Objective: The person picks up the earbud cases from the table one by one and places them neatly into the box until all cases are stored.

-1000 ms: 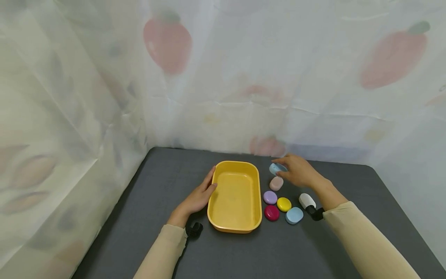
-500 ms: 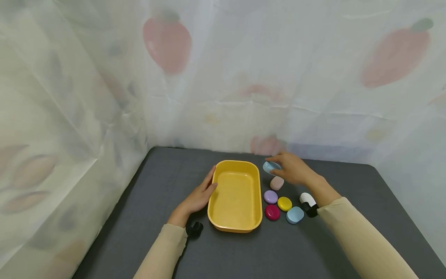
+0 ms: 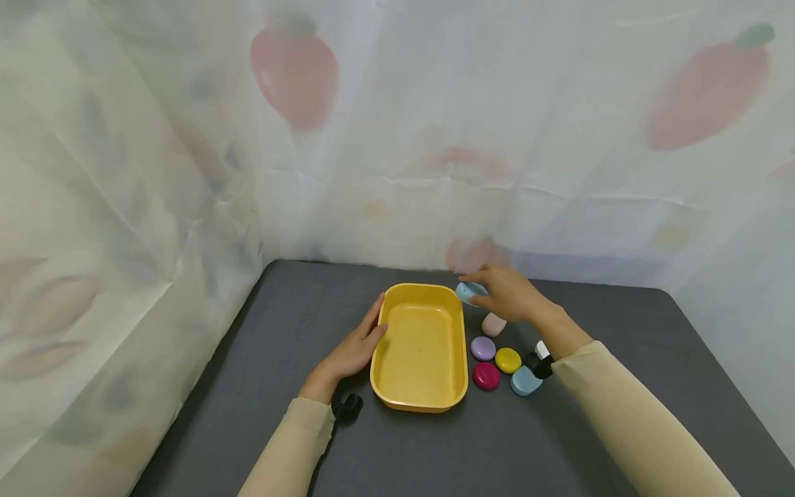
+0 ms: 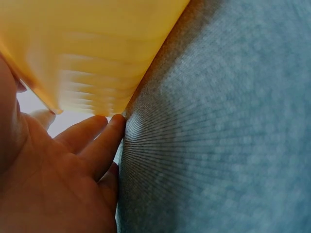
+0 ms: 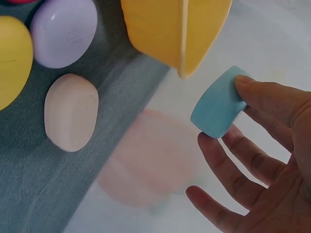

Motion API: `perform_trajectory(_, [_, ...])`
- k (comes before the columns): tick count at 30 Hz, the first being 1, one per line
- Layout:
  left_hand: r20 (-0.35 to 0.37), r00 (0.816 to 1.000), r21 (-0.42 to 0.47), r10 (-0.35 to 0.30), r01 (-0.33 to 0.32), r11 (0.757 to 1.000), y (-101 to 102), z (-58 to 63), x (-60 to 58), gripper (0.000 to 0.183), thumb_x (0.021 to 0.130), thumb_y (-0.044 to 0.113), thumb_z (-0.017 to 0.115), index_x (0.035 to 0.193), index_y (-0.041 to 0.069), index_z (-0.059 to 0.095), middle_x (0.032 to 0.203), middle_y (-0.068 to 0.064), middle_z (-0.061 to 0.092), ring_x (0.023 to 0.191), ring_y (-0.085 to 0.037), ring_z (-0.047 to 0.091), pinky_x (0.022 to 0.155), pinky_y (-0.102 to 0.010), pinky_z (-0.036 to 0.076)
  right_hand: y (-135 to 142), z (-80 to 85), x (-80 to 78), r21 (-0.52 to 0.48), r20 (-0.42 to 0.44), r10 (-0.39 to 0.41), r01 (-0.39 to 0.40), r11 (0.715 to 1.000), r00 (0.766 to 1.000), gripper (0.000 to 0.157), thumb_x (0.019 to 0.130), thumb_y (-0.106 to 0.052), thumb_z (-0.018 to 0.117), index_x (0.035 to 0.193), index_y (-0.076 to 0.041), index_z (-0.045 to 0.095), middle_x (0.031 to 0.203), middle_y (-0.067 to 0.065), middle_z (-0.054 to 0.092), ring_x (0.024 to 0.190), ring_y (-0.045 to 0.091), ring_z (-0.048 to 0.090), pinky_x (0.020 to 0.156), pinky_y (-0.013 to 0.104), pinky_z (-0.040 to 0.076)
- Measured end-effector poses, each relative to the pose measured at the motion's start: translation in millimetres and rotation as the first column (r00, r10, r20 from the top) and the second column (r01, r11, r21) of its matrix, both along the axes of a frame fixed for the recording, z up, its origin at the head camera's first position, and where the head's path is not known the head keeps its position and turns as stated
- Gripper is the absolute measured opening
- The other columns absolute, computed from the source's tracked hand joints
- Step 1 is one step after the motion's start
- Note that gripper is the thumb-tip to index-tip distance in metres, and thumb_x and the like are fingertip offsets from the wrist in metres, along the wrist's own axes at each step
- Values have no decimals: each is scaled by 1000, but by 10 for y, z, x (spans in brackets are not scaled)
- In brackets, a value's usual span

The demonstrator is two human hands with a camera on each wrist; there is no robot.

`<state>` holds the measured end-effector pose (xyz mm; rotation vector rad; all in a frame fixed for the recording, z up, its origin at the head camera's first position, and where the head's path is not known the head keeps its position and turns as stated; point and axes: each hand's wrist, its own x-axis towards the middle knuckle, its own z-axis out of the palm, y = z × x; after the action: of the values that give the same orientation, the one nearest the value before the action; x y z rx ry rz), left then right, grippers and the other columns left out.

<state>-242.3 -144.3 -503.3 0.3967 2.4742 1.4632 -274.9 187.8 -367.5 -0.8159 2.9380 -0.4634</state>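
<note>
A yellow plastic basin (image 3: 419, 408) stands on the dark grey tabletop. My left hand (image 3: 354, 348) holds its left side, thumb at the rim and fingers along the outer wall, as the left wrist view of the basin (image 4: 112, 43) shows. With thumb and fingertips, my right hand (image 3: 508, 293) pinches a light-blue soap bar (image 5: 218, 107), raised beside the basin's far right corner. In the right wrist view the little finger extends apart from the soap. Below that hand lies a pale pink soap bar (image 3: 493, 325).
Right of the basin lie purple (image 3: 483, 348), yellow (image 3: 508, 360) and dark red (image 3: 486, 376) soap pieces. Another light-blue one (image 3: 525, 382) and a white one (image 3: 542, 348) are partly hidden by the right wrist's black camera (image 3: 537, 364). A fruit-print curtain (image 3: 397, 172) hangs behind the table.
My right hand has moved left with the light-blue soap bar, from beyond the pink one to the basin's far right corner. The left hand and basin have stayed in place.
</note>
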Motion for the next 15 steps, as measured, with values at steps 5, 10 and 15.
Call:
perform_trajectory(5, [-1, 1000, -1, 3, -3, 1000, -24, -9, 6, 61, 113, 44, 39, 157, 62, 1, 174, 10, 12, 161, -23, 19, 128, -55, 22, -85, -18, -7, -6, -15, 11, -11, 1000, 1000, 46, 99, -25, 73, 142, -13, 65, 129, 14, 65, 108, 29, 62, 94, 50, 54])
perform_trajectory(10, [-9, 1000, 1, -1, 1, 1000, -46, -13, 7, 61, 114, 42, 38, 158, 61, 0, 174, 10, 10, 161, -23, 17, 128, -54, 21, -177, -23, -22, -13, -17, 29, -29, 999, 999, 45, 98, -25, 74, 142, -14, 66, 130, 14, 65, 110, 29, 63, 94, 49, 55])
perform_trajectory(15, [-1, 1000, 1, 3, -3, 1000, -67, -12, 16, 61, 113, 43, 40, 157, 61, 1, 174, 11, 11, 160, -22, 19, 128, -54, 22, -254, -35, -45, -5, -11, 47, -48, 999, 999, 45, 98, -24, 74, 142, -15, 66, 128, 14, 64, 108, 28, 63, 93, 47, 55])
